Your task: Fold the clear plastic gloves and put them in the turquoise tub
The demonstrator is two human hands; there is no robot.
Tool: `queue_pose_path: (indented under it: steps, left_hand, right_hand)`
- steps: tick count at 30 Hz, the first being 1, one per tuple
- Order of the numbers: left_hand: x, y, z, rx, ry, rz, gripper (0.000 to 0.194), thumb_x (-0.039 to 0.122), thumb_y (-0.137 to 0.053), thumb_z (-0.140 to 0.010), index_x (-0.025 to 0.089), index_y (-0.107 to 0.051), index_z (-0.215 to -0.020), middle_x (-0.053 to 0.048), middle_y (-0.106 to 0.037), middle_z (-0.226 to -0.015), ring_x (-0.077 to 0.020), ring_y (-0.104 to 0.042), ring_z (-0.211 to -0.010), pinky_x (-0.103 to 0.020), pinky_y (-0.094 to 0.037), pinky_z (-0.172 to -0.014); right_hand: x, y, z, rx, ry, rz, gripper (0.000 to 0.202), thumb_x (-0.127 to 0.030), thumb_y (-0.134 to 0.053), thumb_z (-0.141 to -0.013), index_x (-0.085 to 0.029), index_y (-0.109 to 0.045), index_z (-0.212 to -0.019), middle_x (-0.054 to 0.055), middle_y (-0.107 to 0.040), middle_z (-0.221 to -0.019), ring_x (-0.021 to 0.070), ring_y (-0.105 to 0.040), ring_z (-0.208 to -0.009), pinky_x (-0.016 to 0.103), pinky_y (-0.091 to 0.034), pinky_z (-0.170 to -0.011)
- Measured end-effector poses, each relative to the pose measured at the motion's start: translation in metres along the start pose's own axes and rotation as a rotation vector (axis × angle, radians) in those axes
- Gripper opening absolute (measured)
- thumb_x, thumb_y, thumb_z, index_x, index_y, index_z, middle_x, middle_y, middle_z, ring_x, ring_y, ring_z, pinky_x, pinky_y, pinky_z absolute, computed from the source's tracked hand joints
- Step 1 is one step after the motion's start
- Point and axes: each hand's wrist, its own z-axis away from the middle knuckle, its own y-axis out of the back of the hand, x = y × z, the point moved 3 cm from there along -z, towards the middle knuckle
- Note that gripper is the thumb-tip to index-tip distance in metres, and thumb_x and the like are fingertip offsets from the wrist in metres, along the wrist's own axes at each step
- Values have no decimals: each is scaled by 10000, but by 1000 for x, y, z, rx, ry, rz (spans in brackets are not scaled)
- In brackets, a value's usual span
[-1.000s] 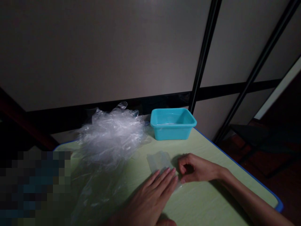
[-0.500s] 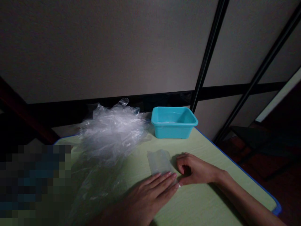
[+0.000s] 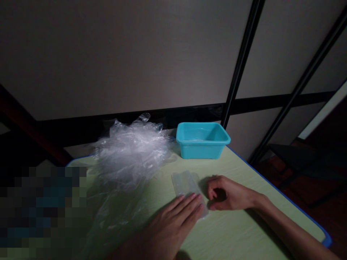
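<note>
A flat, folded piece of clear plastic film (image 3: 185,182) lies on the pale green table (image 3: 230,238). My left hand (image 3: 173,220) rests on its near part, fingers stretched out flat and covering some of it. Just to the right of the film is my right hand (image 3: 230,193), its side low over the table. Its fingers curl, with a gap between them and the thumb, and I see nothing held. A heap of thin, crumpled clear plastic (image 3: 132,153), some ends shaped like glove fingers, spreads at the back left.
Behind the film, a turquoise rectangular basin (image 3: 202,150) stands near the table's back edge. Tall grey panels (image 3: 130,61) with black trim rise directly behind. The table's blue edging (image 3: 287,200) runs along the right. A dark seat-like shape (image 3: 298,159) is beyond it.
My right thumb has come away from the film's near right corner, which now shows flat. My left fingers have drawn slightly closer together. The view has shifted a little.
</note>
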Motion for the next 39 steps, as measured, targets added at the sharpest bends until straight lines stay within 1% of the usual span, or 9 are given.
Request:
queue_pose_path:
  steps: [3,6,10,14,17,20,25,31,39]
  left_hand:
    - [-2,-4,1,22,25,-15,747,527,-480,-792,118,-222,-1361,-95,-188,-1415,-250,-199,-1283,-351,-177,-1052]
    - [-4,-6,2,52,38,-17,772,556,-470,-786,130,-195,-1368,-98,-201,-1413,-250,-212,-1280,-368,-196,-1048]
    - [-9,-9,5,125,88,-50,766,396,-615,-720,158,-251,-1351,-88,-252,-1404,-257,-258,-1264,-381,-245,-1037]
    - [-13,-10,6,232,127,-62,595,225,-596,-676,183,-428,-1245,-78,-406,-1329,-256,-364,-1207,-402,-312,-1004]
    - [-12,-10,6,262,108,-54,480,186,-567,-678,174,-509,-1154,-83,-480,-1267,-251,-414,-1166,-408,-353,-973]
    - [-10,-9,5,256,96,-40,432,177,-561,-689,161,-526,-1119,-90,-510,-1231,-246,-432,-1146,-404,-369,-961]
    - [-7,-6,2,215,83,-44,422,161,-544,-714,151,-511,-1134,-85,-504,-1237,-233,-427,-1148,-391,-351,-979]
    - [-5,-7,-1,74,12,-106,557,153,-491,-791,190,-311,-1317,-27,-307,-1390,-197,-265,-1264,-360,-232,-1050]
    - [-4,-5,-5,-96,32,-136,568,208,-482,-819,190,-260,-1341,-37,-231,-1418,-199,-171,-1296,-387,-162,-1062]
  right_hand:
    - [-10,4,5,13,28,57,99,-158,-638,-690,-162,-584,-773,-23,-511,-685,111,-492,-644,227,-378,-610]
    - [-25,5,9,-6,90,177,113,-210,-623,-735,-185,-617,-844,1,-560,-762,139,-524,-747,267,-369,-714]
    - [-38,0,12,-66,162,346,119,-254,-534,-818,-200,-619,-882,29,-596,-825,165,-525,-803,301,-334,-744]
    - [-38,-5,12,-67,210,465,159,-231,-467,-855,-186,-603,-788,28,-584,-761,153,-505,-741,300,-314,-702]
    - [-36,-9,12,-53,253,489,153,-207,-468,-850,-186,-576,-743,6,-570,-742,138,-490,-725,290,-301,-692]
    - [-34,-11,11,-48,257,506,157,-188,-470,-844,-186,-549,-709,-6,-559,-732,131,-479,-726,285,-293,-696]
    - [-33,-12,12,10,294,582,219,-184,-442,-858,-179,-516,-653,-1,-525,-680,134,-450,-689,291,-277,-645]
    - [-33,-11,13,122,357,674,316,-175,-371,-905,-168,-498,-615,4,-505,-631,126,-405,-604,295,-253,-588]
    - [-28,-14,13,86,362,687,328,-181,-355,-921,-168,-507,-631,5,-528,-649,122,-422,-607,296,-268,-610]
